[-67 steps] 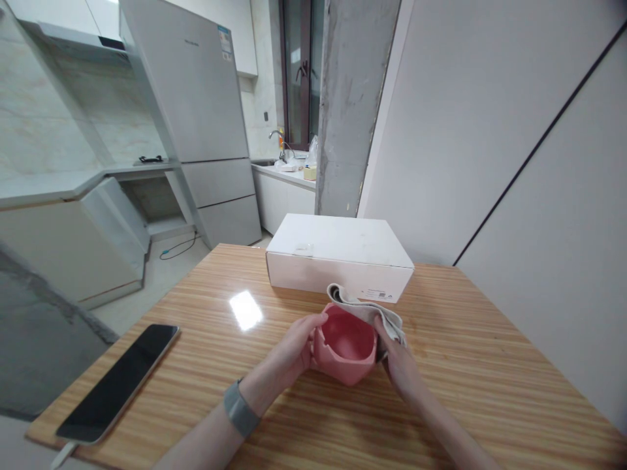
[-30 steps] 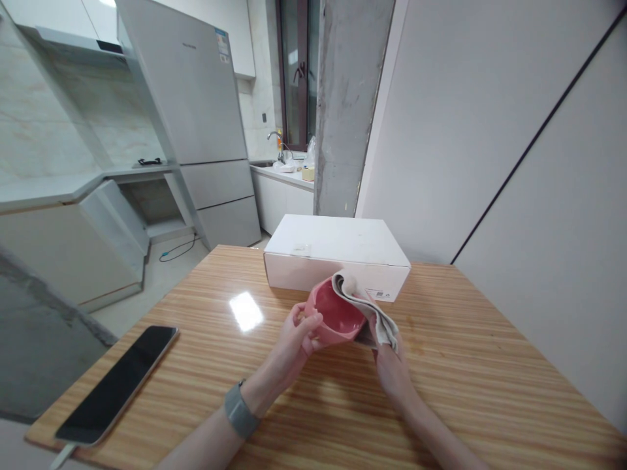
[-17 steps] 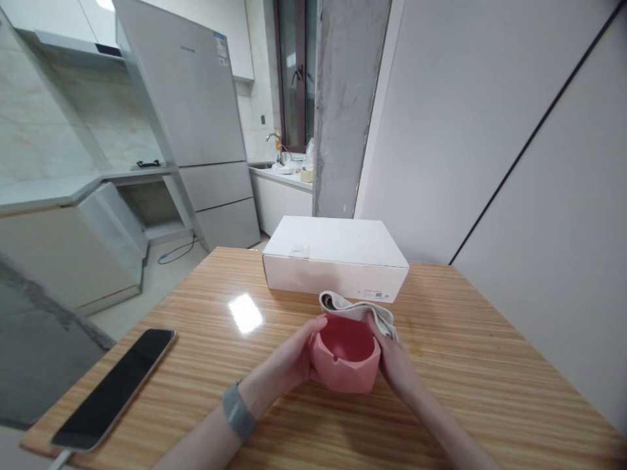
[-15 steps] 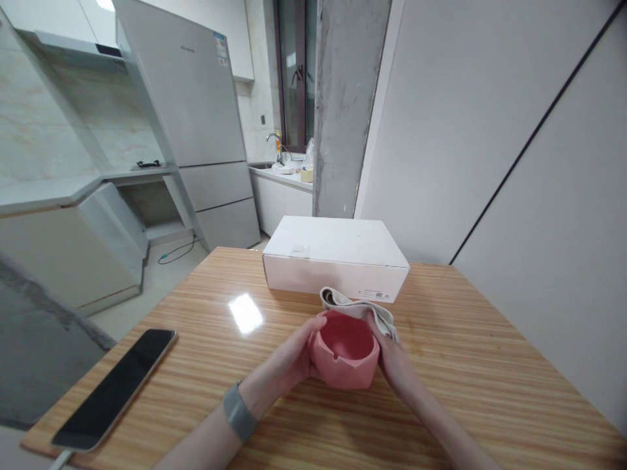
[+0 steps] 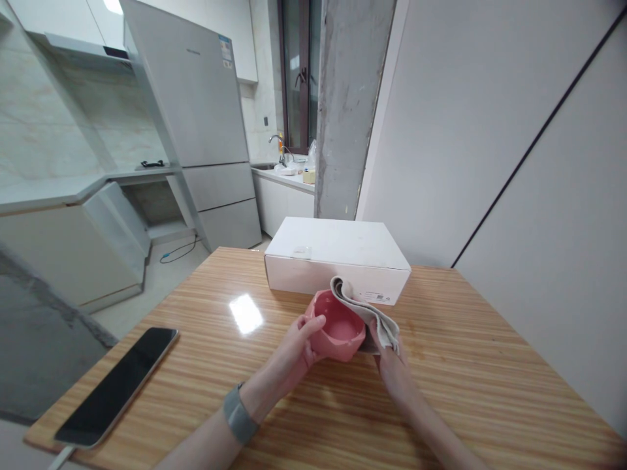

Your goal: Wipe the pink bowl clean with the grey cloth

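"Where are your hands at the bench (image 5: 465, 339)?"

"Your left hand (image 5: 295, 346) grips a pink bowl (image 5: 337, 329), thumb at the rim, fingers curled around its outer wall. The bowl tilts, apparently lifted, between the white box (image 5: 337, 245) and the bench's near edge. Your right fingers, partly hidden, close on a folded grey cloth (image 5: 369, 312) against the bowl's right side; that is your right hand (image 5: 390, 367)."

"How is that best handled?"

"A firm thumb should steady the bowl while you press the cloth flat to its angled wall. Turning it in small steps would offer you each facet; a slack fold could slip off the rim."

"And the containers?"

"Your bowl's mouth shows only pink, glossy inner wall. The white box sits shut toward the bench's far edge, contents unseen. Your phone (image 5: 117, 385) lies by the near left corner."
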`<state>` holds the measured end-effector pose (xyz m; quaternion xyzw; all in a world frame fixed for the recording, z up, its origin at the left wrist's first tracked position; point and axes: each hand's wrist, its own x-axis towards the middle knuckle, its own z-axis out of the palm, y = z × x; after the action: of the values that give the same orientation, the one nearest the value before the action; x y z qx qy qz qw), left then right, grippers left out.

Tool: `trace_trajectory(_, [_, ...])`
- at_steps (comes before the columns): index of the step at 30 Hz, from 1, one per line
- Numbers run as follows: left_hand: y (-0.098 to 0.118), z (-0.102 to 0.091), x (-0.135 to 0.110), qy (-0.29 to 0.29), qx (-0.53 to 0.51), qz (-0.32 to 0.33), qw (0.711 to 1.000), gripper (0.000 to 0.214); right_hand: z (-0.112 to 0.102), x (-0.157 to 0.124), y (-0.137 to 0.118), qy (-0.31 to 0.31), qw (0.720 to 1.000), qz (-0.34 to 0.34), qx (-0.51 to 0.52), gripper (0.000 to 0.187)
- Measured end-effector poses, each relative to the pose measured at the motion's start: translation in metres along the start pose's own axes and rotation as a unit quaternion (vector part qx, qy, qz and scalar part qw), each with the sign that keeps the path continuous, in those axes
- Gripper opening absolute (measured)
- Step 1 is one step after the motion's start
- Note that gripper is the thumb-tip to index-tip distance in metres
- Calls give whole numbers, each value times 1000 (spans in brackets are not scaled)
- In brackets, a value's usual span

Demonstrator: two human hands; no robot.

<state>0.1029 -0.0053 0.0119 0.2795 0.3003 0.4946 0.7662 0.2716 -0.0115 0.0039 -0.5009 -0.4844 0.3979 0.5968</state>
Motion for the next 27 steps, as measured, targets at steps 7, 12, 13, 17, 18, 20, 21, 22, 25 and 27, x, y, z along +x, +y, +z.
trace_trajectory(7, [1, -1, -3, -73, -7, -159, 985, 51, -10, 9, 12, 10, 994, 86, 60, 56])
trace_trajectory(12, [-6, 0, -1, -6, -41, -88, 995, 35, -9, 4, 7, 8, 992, 115, 56, 52])
trace_trajectory(13, [-6, 0, 0, 6, -39, -77, 996, 36, -8, 4, 6, 16, 993, 108, 48, 51])
trace_trajectory(17, [-3, -1, 1, 20, -35, -45, 998, 42, -5, 2, 8, 13, 996, 67, 49, 48])
trace_trajectory(18, [-2, -1, 1, 11, -38, -31, 999, 44, -4, 2, 9, 1, 997, 54, 55, 47])
trace_trajectory(20, [-1, 2, 1, -8, -49, -1, 999, 46, -2, 1, 11, -20, 997, 26, 70, 45])
trace_trajectory(21, [-1, 3, 0, -16, -56, 9, 998, 46, -1, 1, 12, -23, 997, 17, 78, 44])
trace_trajectory(22, [-1, 4, 0, -23, -66, 12, 998, 47, 0, 0, 12, -19, 996, 15, 86, 42])
trace_trajectory(25, [-2, 7, -1, -37, -87, 0, 995, 48, -2, 0, 17, 19, 992, 44, 116, 31])
trace_trajectory(27, [-3, 5, -1, -41, -87, -23, 995, 47, -5, 3, 22, 39, 986, 83, 143, 26])
